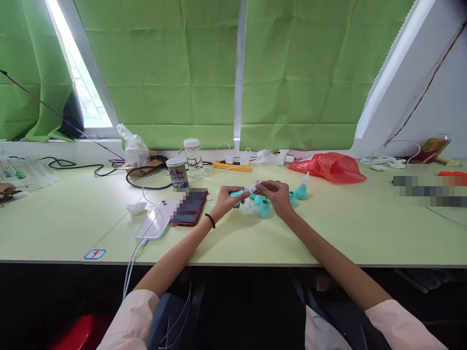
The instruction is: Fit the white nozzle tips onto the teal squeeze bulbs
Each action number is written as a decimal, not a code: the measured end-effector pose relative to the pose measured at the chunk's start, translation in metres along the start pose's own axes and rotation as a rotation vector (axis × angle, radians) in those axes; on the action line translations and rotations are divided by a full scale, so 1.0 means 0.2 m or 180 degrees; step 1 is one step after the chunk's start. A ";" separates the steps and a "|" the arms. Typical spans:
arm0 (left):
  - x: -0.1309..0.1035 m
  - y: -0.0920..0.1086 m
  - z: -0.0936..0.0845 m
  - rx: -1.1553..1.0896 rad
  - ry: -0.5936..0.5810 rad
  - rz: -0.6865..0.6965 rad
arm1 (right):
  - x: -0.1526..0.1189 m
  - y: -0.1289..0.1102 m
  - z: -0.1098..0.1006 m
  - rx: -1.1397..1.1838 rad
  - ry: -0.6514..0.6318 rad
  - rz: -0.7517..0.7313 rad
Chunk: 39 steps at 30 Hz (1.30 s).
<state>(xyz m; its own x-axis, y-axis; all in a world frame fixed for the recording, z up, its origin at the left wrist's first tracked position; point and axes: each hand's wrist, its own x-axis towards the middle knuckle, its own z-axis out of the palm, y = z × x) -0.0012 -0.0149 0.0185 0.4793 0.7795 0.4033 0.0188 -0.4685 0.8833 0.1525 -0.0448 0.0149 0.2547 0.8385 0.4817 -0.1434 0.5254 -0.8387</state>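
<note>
My left hand [226, 200], with a black band at its wrist, is closed around a teal squeeze bulb [237, 193]. From the bulb a clear plastic nozzle [251, 188] points right. The fingertips of my right hand [274, 194] pinch the far end of this nozzle. Below and behind my hands are several loose teal bulbs [264, 209] with open necks. Clear plastic pieces [248, 208] lie beside them, partly hidden by my left hand. To the right, another teal bulb [301, 193] stands upright with a clear nozzle on it.
Left of my hands lie a red-edged phone [197, 209] and a white phone [157, 221] with a cable. Behind stand a printed can [177, 174] and a clear bottle [194, 159]. A yellow power strip [231, 166] and red plastic bag [328, 167] lie farther back.
</note>
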 end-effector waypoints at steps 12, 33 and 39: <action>-0.03 -0.05 0.08 0.1875 0.1275 0.1667 | -0.02 -0.01 0.04 0.0409 0.0307 0.0082; -0.08 0.00 0.09 0.2016 0.1458 0.2144 | -0.04 -0.16 0.06 0.0217 -0.0232 0.0222; -0.08 -0.02 0.09 0.2600 0.1506 0.2028 | -0.03 -0.14 0.08 0.0150 -0.0045 0.0254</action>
<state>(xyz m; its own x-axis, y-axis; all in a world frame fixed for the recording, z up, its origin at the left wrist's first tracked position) 0.0067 -0.0321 0.0046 0.2303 0.3001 0.9257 0.5393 -0.8312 0.1353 0.1403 -0.0630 0.0396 0.2273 0.8798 0.4175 -0.2075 0.4627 -0.8619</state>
